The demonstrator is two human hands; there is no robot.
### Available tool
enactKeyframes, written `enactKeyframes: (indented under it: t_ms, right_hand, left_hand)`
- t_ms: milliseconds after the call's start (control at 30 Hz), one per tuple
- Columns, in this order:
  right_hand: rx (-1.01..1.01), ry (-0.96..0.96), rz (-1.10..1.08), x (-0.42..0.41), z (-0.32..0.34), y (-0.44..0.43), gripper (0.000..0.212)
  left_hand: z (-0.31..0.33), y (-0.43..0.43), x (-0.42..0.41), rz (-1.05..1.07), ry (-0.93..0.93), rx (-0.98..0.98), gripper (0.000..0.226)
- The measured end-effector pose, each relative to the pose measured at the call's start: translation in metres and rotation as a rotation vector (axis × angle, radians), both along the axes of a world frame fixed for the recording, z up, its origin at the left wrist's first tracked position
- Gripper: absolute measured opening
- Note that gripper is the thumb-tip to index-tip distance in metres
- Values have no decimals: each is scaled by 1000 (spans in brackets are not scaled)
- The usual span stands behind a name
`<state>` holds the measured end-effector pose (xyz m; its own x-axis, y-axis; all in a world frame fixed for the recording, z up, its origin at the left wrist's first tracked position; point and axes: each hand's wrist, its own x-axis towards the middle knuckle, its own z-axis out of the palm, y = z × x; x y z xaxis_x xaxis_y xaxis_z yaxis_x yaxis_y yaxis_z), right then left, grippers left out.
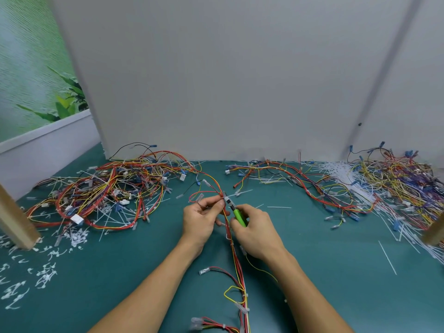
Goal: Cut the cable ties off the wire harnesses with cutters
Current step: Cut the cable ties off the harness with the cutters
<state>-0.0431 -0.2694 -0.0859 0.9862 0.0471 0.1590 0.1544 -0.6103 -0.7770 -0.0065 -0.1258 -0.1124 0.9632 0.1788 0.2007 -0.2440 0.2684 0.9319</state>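
The harness (236, 267), a bundle of mostly red and yellow wires, lies on the green table (336, 272) and runs from the bottom edge of the view up to the hands. Beyond them it arches away to the left. White ties (245, 295) show on its lower stretch, where branches with clear connectors split off to the left.

The left hand (200, 217) holds the harness at its upper part, with fingers (213, 207) curled and pinching the wires. The right hand (258, 230), just right of the harness, grips green-handled cutters (239, 216). Their dark nose points up and left and meets the bundle right beside the left fingertips. Whether the blades are closed on anything is too small to tell.

The far end of the harness reaches a big tangled pile (101, 188) of red, yellow and black wires with white connectors, up and to the left. Left of the harness and nearer the person, small white cut tie pieces (45, 275) are scattered over the table. Up and to the right of the harness, another harness (300, 179) snakes across the table. Farther right lie a sheaf of long white ties (346, 174) and a second dense pile (396, 183) with blue terminals.

A grey board (228, 80) stands behind it all. Wooden posts stand far left (14, 222) and far right (434, 231) of the harness.
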Motion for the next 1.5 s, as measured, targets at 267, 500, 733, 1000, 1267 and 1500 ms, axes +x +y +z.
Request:
enactKeyframes:
  t_ms: [267,500,733,1000,1267,1500]
  right_hand:
    - [25,-42,-16,-1,-3,4,10]
    - [-27,-68,22,-4,0,3,10]
    - [-18,-52,-50,-6,-1,6,10]
    - [-5,-39,-82,-5,3,4,11]
    - [23,-33,-53,-6,5,6,13]
    - [36,-38,-33,-9,2,11,17]
  left_hand:
    - [3,1,-3,-37,12,-26,23]
    - [2,2,-2,2,12,-6,24]
    - [1,5,0,-17,10,23,17]
    - [2,6,-2,-95,50,-86,7]
    - [4,2,-3,-112,73,-20,28]
    - [7,1,-6,-109,80,27,20]
